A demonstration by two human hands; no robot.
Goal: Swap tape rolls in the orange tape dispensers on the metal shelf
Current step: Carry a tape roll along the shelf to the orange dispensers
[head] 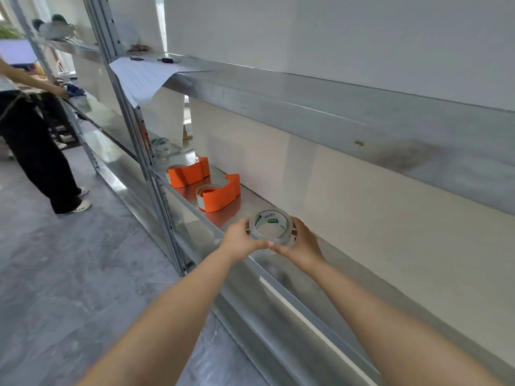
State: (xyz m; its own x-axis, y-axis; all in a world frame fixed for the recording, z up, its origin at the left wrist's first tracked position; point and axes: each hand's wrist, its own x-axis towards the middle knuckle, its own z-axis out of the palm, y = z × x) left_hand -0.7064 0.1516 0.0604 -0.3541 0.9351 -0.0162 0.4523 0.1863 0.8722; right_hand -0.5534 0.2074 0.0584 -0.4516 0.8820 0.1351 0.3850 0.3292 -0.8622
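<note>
A clear tape roll (271, 228) with a white and green printed core is held between my left hand (242, 238) and my right hand (302, 240), just above the front edge of the metal shelf (250, 203). Both hands grip its rim, thumbs meeting at the near side. Beyond it on the shelf lie two orange tape dispensers: the nearer one (220, 196) has a roll inside it, and the farther one (188, 173) also shows a roll.
An upper shelf (334, 112) overhangs the work level, with a sheet of paper (145, 79) draped over its left end. A grey upright post (147, 162) stands left of the dispensers. Another person (36, 129) stands at the far left on the grey floor.
</note>
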